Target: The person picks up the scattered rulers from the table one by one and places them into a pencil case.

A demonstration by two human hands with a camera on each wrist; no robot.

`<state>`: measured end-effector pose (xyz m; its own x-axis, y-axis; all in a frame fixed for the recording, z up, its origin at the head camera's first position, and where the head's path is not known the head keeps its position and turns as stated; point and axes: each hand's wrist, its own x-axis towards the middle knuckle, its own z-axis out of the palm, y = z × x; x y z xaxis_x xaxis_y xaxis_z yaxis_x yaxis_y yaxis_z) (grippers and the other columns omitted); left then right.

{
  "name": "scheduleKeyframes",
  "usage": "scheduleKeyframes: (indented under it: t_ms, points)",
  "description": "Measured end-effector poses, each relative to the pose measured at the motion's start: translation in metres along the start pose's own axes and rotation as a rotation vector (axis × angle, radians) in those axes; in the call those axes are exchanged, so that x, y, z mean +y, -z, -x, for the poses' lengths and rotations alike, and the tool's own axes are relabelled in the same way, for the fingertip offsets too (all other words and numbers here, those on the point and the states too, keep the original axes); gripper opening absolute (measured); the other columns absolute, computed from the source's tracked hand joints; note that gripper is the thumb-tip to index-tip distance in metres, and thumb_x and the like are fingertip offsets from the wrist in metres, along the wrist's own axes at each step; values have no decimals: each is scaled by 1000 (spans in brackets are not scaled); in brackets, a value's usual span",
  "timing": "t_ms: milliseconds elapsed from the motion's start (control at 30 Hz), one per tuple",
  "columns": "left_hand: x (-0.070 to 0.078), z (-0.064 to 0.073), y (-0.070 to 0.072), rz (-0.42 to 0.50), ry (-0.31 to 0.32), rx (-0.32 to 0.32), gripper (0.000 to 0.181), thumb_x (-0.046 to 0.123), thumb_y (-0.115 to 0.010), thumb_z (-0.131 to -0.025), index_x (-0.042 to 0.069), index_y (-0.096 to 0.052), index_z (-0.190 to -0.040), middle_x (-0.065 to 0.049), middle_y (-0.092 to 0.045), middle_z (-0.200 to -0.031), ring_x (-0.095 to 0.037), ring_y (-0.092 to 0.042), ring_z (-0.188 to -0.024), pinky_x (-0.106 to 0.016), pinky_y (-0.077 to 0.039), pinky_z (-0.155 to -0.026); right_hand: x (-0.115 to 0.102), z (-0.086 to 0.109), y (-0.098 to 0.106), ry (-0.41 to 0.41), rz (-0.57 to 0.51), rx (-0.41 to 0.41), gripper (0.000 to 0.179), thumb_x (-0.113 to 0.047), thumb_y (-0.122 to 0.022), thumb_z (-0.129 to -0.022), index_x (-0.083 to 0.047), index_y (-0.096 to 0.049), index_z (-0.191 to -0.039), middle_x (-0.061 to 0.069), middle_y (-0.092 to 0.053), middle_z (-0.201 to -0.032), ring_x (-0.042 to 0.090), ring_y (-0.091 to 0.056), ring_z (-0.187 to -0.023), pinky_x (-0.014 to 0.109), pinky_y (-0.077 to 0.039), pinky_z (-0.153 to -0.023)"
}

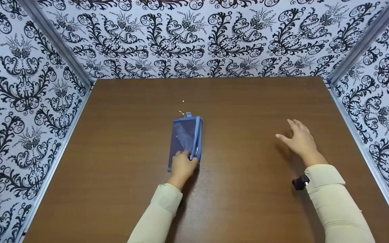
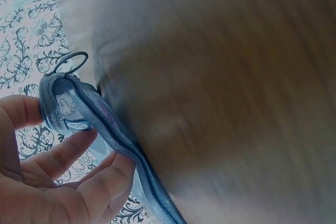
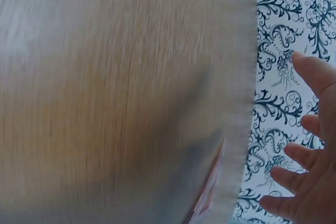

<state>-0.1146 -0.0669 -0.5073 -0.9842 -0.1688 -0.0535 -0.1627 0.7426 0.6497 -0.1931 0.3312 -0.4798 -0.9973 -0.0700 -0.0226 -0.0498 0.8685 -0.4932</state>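
Observation:
A blue mesh zip pouch [image 1: 183, 135] is at the middle of the table, its long side running away from me. My left hand [image 1: 183, 167] grips its near end, thumb at the right edge and fingers over the top. In the left wrist view the fingers [image 2: 113, 177] pinch the pouch's zipped edge [image 2: 113, 124], and a thin loop [image 2: 73, 62] sticks out at its end. Well to the right, my right hand [image 1: 301, 140] hovers over the table with spread fingers and holds nothing; the right wrist view shows its fingers [image 3: 302, 156] apart.
The brown wooden table [image 1: 241, 189] is enclosed by patterned walls [image 1: 187, 40] at the back and both sides, with metal corner posts. A tiny white speck [image 1: 183, 101] lies beyond the pouch. Low in the right wrist view is a thin red-edged flat thing [image 3: 210, 184].

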Motion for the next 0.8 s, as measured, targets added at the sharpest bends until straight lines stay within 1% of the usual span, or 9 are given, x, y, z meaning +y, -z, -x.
scheduleKeyframes:
  t_ms: [133, 333, 467, 667, 800]
  points:
    - [0, 0, -1, 3, -7, 6, 35, 22, -64, -78, 0, -70, -106, -18, -61, -97, -38, -58, -89, -48, -48, -78, 7, 0, 2, -6, -27, 14, 89, -51, -62, -88, 5, -27, -148, 34, -23, -150, 56, -20, -135, 69, -20, -103]
    - [1, 1, -2, -5, -4, -3, 38, 22, -64, -79, 0, -69, -110, -20, -61, -102, -39, -57, -92, -48, -48, -82, 18, 2, 4, -4, -68, 48, 85, -45, -64, -89, 8, -29, -146, 35, -26, -147, 55, -24, -134, 67, -22, -104]
    - [0, 0, -2, 0, -1, -6, 39, 22, -64, -80, 0, -69, -111, -21, -61, -103, -39, -57, -93, -49, -48, -82, 24, 2, 6, -12, -96, 61, 84, -41, -66, -89, 9, -30, -145, 35, -27, -147, 55, -25, -133, 66, -22, -105]
    - [0, 0, 1, 12, 18, -25, 37, 22, -64, -82, -1, -68, -110, -19, -60, -101, -37, -55, -93, -47, -48, -82, 32, 0, 8, -36, -151, 73, 85, -38, -69, -87, 10, -29, -145, 37, -27, -146, 54, -25, -134, 64, -21, -107]
    - [0, 0, 1, 9, 23, -33, 36, 22, -64, -82, 0, -68, -110, -18, -59, -100, -36, -55, -94, -47, -48, -82, 37, 1, 9, -49, -166, 84, 85, -35, -71, -86, 10, -30, -145, 39, -28, -144, 54, -26, -133, 63, -21, -107]
